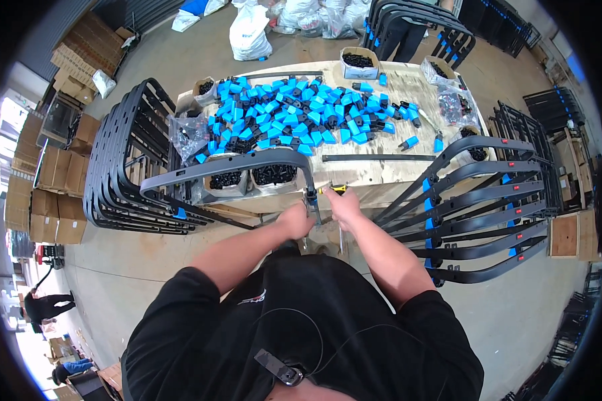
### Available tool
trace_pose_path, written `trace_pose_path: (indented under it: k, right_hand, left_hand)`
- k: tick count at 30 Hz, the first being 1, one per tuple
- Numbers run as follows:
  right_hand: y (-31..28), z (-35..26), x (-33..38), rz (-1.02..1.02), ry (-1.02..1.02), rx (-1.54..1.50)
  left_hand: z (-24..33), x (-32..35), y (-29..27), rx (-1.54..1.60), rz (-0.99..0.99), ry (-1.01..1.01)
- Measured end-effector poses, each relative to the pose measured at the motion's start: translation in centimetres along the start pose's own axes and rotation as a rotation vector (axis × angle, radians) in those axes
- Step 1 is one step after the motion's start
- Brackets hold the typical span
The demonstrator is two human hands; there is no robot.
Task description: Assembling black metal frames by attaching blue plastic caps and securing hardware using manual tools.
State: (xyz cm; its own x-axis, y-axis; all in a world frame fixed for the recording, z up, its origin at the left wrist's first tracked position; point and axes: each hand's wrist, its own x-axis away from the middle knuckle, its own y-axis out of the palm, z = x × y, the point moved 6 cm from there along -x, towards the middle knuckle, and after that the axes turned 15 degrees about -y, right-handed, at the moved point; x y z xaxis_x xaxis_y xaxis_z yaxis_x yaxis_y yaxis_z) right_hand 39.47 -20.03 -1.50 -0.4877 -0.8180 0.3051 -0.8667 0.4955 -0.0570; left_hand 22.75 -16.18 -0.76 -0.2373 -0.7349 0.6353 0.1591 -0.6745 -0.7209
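A dark curved metal frame (227, 162) lies across the near edge of the table, one bent end turning down in front of me. My left hand (296, 220) is closed around the lower part of that end. A small blue piece shows on it just above the fingers. Right beside it, my right hand (342, 206) grips a screwdriver (334, 189) with a yellow-and-black handle, held close to the frame's end. The fingers partly cover the tool, and its tip cannot be made out. A thin shiny metal piece hangs below the right hand.
The wooden table (401, 172) bears a heap of blue-and-black plastic pieces (294, 110) and boxes of small black parts (274, 175). Stacked dark frames stand left (124, 160) and right (481, 214). A person (403, 37) stands beyond the table. White sacks (249, 33) lie behind.
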Motion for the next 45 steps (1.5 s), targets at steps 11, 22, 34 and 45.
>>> trace_pose_path:
  k: [11,22,34,45]
  right_hand:
    - [-0.5,0.9,-1.0,-0.033,-0.107,0.002]
    - [-0.6,1.1,-0.4,0.009,0.009,0.011]
    - [-0.5,1.9,-1.5,0.028,-0.235,0.152]
    - [-0.9,0.3,0.0,0.035,-0.244,0.159]
  left_hand:
    - [0.8,-0.9,-1.2,0.269,-0.324,0.005]
    - [1.2,-0.2,-1.9,0.540,-0.509,-0.184]
    - [-1.3,-3.3,1.0,0.682,-0.549,-0.145]
    - [-0.3,-1.3,-0.4,0.903,-0.767,-0.305]
